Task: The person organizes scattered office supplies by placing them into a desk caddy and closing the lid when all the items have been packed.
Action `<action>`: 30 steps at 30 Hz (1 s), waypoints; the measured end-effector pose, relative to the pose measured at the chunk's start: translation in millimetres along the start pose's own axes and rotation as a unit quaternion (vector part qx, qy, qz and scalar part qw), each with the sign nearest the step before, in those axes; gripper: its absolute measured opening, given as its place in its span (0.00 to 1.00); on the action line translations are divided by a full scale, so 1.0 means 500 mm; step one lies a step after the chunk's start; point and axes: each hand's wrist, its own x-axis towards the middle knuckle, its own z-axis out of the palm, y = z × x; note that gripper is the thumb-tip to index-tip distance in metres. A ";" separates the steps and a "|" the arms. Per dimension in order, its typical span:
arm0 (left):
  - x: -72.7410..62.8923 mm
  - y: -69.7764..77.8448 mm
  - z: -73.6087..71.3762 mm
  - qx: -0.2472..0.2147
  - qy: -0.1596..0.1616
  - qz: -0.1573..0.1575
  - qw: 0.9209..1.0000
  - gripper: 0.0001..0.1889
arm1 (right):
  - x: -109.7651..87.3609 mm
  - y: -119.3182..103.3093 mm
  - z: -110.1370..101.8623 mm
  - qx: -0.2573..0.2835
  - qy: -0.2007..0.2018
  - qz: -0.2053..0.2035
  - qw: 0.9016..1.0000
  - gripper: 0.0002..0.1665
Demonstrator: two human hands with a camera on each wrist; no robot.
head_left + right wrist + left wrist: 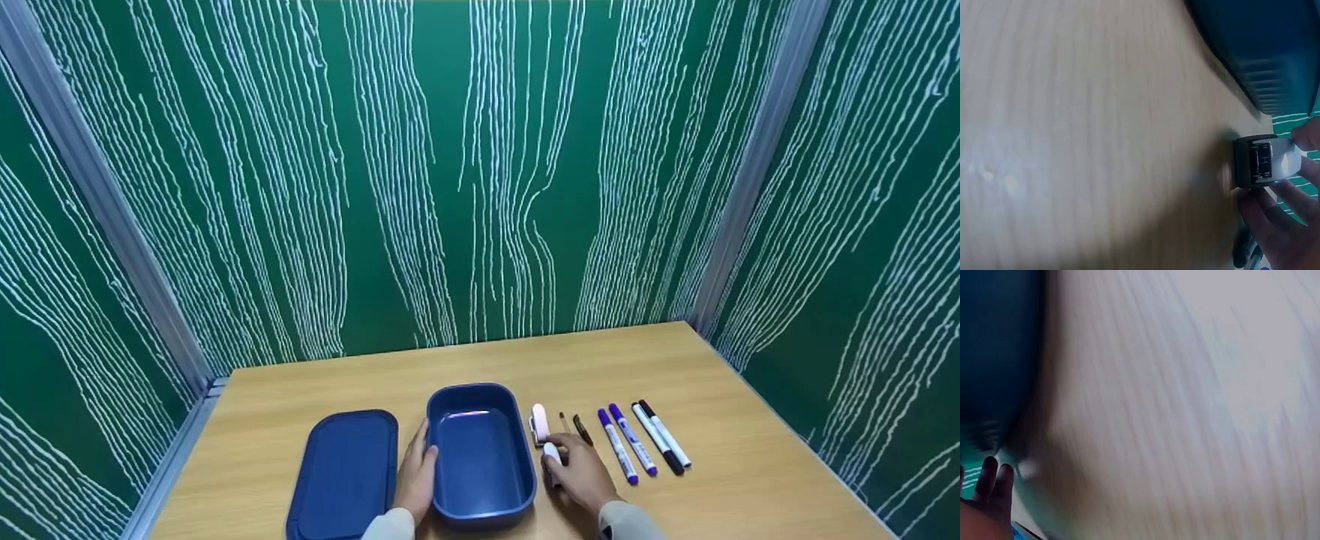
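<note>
A deep blue box (484, 457) stands uncovered on the table, with nothing seen inside it. Against its left wall rests my left hand (416, 476), fingers fairly straight and thumb at the rim. To the right of the box, my right hand (583, 474) grips a small stapler (552, 452) with a white top between thumb and fingers. The right wrist view shows this stapler (1264, 160) end-on, dark at its base, close to the tabletop. Just beyond it lies a pink stapler (539, 422). The left wrist view is blurred, with few fingers (999, 489) visible.
The blue lid (345, 472) lies flat left of the box. Rightward lie two small dark pens, one being a black pen (582, 430), two purple-capped markers (619, 446) and two black-and-white markers (664, 435). Green panels (480, 187) with white lines enclose the wooden table (375, 375).
</note>
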 end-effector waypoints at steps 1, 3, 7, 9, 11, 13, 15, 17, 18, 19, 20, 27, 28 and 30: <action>0.000 0.001 0.001 -0.006 -0.002 -0.003 1.000 0.28 | 0.000 0.000 0.000 -0.001 0.000 0.000 1.000 0.17; -0.001 0.002 0.002 -0.014 -0.003 -0.010 1.000 0.28 | 0.001 0.000 0.001 -0.003 -0.005 0.006 1.000 0.17; -0.001 0.003 0.002 -0.013 0.000 -0.004 1.000 0.28 | 0.001 0.000 0.001 0.003 -0.011 0.011 1.000 0.17; -0.003 0.003 0.001 -0.009 0.003 0.002 1.000 0.28 | 0.000 0.001 0.002 0.011 -0.011 0.010 1.000 0.18; -0.005 0.005 0.001 -0.004 0.006 0.008 1.000 0.27 | -0.002 0.002 0.003 0.014 -0.012 0.011 1.000 0.19; -0.007 0.006 0.000 -0.001 0.007 0.014 1.000 0.27 | -0.004 0.002 0.005 0.014 -0.012 0.009 1.000 0.20; -0.007 0.007 0.000 -0.001 0.008 0.016 1.000 0.27 | -0.004 0.003 0.006 0.010 -0.011 -0.001 1.000 0.20; -0.007 0.006 -0.001 -0.002 0.006 0.013 1.000 0.27 | -0.006 0.004 0.006 0.007 -0.010 -0.017 1.000 0.21; -0.007 0.005 -0.001 -0.002 0.005 0.012 1.000 0.27 | -0.007 0.005 0.006 0.006 -0.011 -0.024 1.000 0.23; -0.006 0.004 -0.001 -0.002 0.005 0.011 1.000 0.27 | -0.008 0.005 0.005 0.007 -0.013 -0.030 0.999 0.24; -0.006 0.003 -0.001 -0.002 0.006 0.011 1.000 0.27 | -0.009 0.006 0.005 0.007 -0.016 -0.036 0.999 0.26; -0.005 0.000 -0.002 0.006 0.015 0.028 0.999 0.27 | -0.021 0.011 -0.003 0.021 -0.046 -0.053 0.997 0.44; -0.005 -0.002 -0.001 0.006 0.015 0.026 1.000 0.27 | -0.023 0.012 -0.004 0.027 -0.052 -0.058 0.997 0.45; -0.006 -0.003 -0.001 0.008 0.016 0.023 1.000 0.27 | -0.026 0.014 -0.006 0.045 -0.063 -0.066 0.995 0.47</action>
